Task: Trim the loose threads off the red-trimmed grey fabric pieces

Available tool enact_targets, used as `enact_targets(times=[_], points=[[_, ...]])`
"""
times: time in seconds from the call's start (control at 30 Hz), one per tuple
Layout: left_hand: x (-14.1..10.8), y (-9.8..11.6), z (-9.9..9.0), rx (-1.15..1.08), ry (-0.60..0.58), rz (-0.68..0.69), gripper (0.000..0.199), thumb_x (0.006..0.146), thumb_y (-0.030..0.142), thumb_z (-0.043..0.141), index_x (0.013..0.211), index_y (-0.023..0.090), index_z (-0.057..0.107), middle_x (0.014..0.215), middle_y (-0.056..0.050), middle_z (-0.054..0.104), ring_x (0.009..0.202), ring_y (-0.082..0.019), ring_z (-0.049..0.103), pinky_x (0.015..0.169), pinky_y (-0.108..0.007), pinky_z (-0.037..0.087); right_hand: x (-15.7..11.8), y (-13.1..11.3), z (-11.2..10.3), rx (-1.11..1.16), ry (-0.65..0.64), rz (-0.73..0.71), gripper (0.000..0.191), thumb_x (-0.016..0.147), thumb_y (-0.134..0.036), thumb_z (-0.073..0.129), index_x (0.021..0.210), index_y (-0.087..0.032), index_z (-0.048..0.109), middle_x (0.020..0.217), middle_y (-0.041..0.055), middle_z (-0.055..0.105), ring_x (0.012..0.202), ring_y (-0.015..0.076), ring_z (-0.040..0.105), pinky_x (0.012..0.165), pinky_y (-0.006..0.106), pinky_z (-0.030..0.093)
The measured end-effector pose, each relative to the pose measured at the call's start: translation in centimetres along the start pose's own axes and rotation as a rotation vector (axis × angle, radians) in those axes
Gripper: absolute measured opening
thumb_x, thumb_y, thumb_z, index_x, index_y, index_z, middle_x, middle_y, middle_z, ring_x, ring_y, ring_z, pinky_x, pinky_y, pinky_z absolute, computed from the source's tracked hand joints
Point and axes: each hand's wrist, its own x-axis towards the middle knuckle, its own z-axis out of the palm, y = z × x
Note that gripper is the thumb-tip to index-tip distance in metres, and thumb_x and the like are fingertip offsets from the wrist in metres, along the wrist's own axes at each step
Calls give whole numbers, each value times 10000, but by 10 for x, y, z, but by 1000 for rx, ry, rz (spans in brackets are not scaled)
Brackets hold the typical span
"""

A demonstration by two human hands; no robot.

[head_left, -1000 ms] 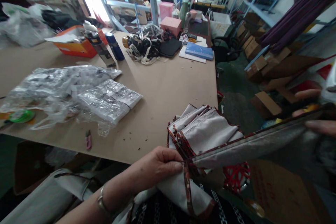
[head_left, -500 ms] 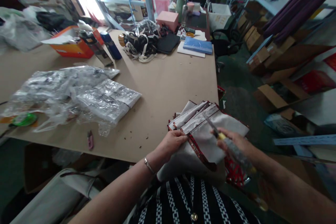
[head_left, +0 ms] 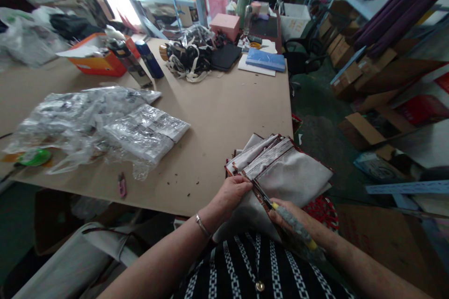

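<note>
A pile of folded white fabric pieces [head_left: 298,168] with dark red-brown edging lies at the table's front right corner, partly hanging over the edge. My left hand [head_left: 233,191] is closed, pinching the edged rim of the top piece. In my right hand [head_left: 286,215] is a long tool [head_left: 296,226] with a thin dark metal shaft and a grey-wrapped handle banded in yellow. Its shaft lies along the edging, close to my left fingertips. Whether the tip touches the cloth I cannot tell.
On the table [head_left: 217,107] lie clear plastic-wrapped packs [head_left: 147,131], pink thread snips [head_left: 121,185] and dark scraps. Farther back stand an orange box [head_left: 101,63], a blue flask [head_left: 149,59] and a blue folder [head_left: 265,59]. A red basket [head_left: 324,210] sits below at right.
My right hand has swung the tool down and left, from above the fabric to the edging beside my left fingers. My left hand keeps its pinch in nearly the same place.
</note>
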Motion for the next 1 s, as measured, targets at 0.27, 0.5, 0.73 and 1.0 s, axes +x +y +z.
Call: enact_targets(times=[0.27, 0.5, 0.73, 1.0], points=[[-3, -1, 1, 10, 13, 3, 78, 636, 207, 624, 632, 137, 591, 542, -1, 568, 460, -94, 460, 467, -230, 343, 18, 1, 8, -62, 74, 22, 437, 761, -537, 522, 971, -154, 537, 828, 67, 606, 734, 216, 565, 675, 335, 462], [-4, -4, -3, 25, 7, 10, 100, 647, 234, 617, 638, 140, 583, 539, -3, 554, 451, -95, 445, 459, -234, 322, 16, 8, 13, -36, 134, -15, 450, 768, -554, 539, 935, -139, 587, 750, 41, 592, 680, 193, 549, 605, 292, 449], [-25, 20, 3, 111, -124, 77, 173, 665, 293, 645, 671, 131, 584, 568, 7, 524, 478, -76, 395, 472, -228, 279, 9, -38, 8, 58, 374, -106, 484, 710, -348, 669, 1134, -242, 460, 807, -3, 541, 637, 146, 529, 605, 267, 466], [-67, 22, -40, 307, -309, 73, 160, 669, 258, 659, 767, 144, 605, 669, 6, 562, 584, -100, 460, 544, -229, 328, 21, -89, 0, 147, 276, -200, 379, 685, -189, 591, 1052, -237, 511, 831, 7, 598, 700, 168, 586, 594, 265, 498]])
